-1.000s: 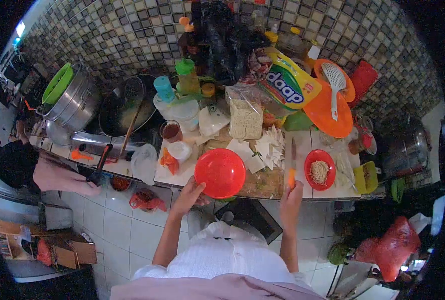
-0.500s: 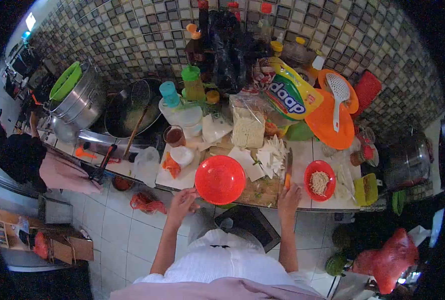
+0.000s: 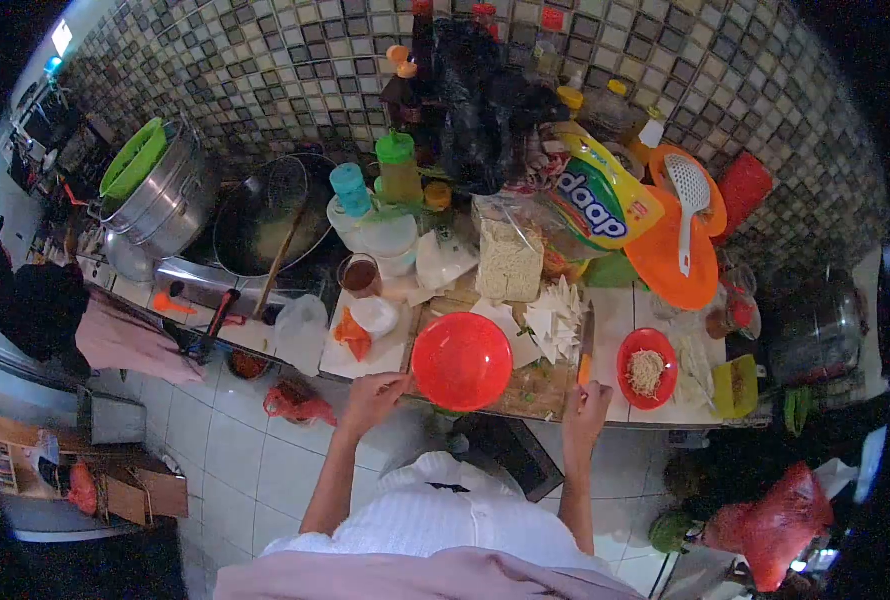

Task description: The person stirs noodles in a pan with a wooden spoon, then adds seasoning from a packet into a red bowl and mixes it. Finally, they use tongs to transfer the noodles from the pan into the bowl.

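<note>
A large red bowl sits over the front left part of the wooden cutting board. At its left rim is my left hand, fingers drawn together with their tips right at the edge. My right hand is closed at the end of the orange handle of a knife, which lies along the board's right side. Between bowl and knife, white cut strips are piled beside flat white sheets. A smaller red bowl to the right contains pale noodle-like shreds.
Behind the board stands a bag of dried noodle blocks. Orange plates carry a white slotted spatula. To the left are a wok with a wooden-handled strainer and a steel pot. Another person stands far left.
The large red bowl has shifted slightly right, and my left fingers have come together at its rim. My right hand stays by the knife handle. The whole view has moved a little.
</note>
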Action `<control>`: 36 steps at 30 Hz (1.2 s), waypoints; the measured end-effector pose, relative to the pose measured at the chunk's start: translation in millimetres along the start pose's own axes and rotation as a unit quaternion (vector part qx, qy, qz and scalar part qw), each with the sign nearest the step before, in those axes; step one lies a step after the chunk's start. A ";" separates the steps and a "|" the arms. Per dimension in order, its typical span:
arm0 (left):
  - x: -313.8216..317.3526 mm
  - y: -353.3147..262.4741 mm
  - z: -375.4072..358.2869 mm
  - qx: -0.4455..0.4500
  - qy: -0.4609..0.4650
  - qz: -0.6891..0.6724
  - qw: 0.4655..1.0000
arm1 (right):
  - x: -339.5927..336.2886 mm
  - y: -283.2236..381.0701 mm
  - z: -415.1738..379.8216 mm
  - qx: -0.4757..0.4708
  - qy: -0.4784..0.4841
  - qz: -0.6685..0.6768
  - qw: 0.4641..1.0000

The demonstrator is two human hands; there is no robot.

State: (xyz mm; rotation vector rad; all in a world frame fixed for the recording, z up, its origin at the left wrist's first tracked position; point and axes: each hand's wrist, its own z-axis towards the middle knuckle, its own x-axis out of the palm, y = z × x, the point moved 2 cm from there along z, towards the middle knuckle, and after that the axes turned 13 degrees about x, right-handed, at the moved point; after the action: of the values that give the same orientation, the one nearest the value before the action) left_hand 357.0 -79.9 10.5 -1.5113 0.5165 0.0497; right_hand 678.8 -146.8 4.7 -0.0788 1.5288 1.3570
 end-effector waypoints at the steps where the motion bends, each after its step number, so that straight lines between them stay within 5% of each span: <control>1: -5.2 -0.2 2.2 0.028 0.001 0.065 0.997 | -0.2 6.6 0.0 0.000 0.001 0.001 1.000; 7: -43.1 -32.6 9.7 -0.029 -0.035 0.104 0.993 | 23.9 45.7 1.4 -0.058 0.002 0.064 0.996; 13: -69.9 -19.8 14.8 0.009 -0.074 0.078 0.994 | 43.0 92.8 0.4 0.033 0.115 0.090 0.989; 21: -86.2 -11.6 17.1 -0.092 -0.101 0.003 0.991 | 65.0 119.8 -1.8 -0.111 0.072 0.111 0.985; 23: -84.4 -12.0 22.3 -0.107 -0.096 -0.014 0.990 | 59.8 132.8 -6.7 -0.100 0.086 0.119 0.984; 25: -78.2 -12.8 23.2 -0.030 -0.075 -0.009 0.997 | 64.2 131.2 -18.6 -0.046 0.127 0.151 0.979; 27: -61.5 -16.6 20.2 -0.105 -0.067 0.002 0.992 | 70.6 130.0 -33.3 -0.042 0.154 0.185 0.970; 29: -37.9 0.9 19.2 0.022 0.032 -0.099 0.994 | 62.8 149.0 -46.5 -0.083 0.158 0.193 0.965; 36: 9.6 -19.2 5.1 0.090 0.113 -0.188 0.971 | 65.3 146.9 -69.4 -0.148 0.217 0.186 0.947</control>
State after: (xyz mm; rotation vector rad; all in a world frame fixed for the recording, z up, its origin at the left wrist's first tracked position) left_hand 373.7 -79.4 24.9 -1.4195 0.3939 -0.4583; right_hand 512.7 -111.1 47.2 -0.3067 1.7463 1.9658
